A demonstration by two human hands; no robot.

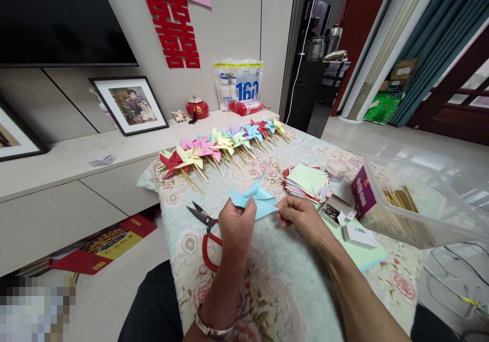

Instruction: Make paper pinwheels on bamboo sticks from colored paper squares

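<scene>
A light blue paper pinwheel, partly folded and without a stick in sight, is held above the floral tablecloth. My left hand grips it from the left, thumb pressed on the folded middle. At its right corner, my right hand pinches the paper tip between thumb and fingers. Scissors with red handles lie spread just left of my left wrist. Beyond my right hand sits a stack of cut coloured paper squares. Close by is a small box of metal pins.
Several finished pinwheels on sticks line the table's far edge. On the right stands a clear plastic bin with wooden sticks. A white box rests on green paper. A round clear container stands behind the stack.
</scene>
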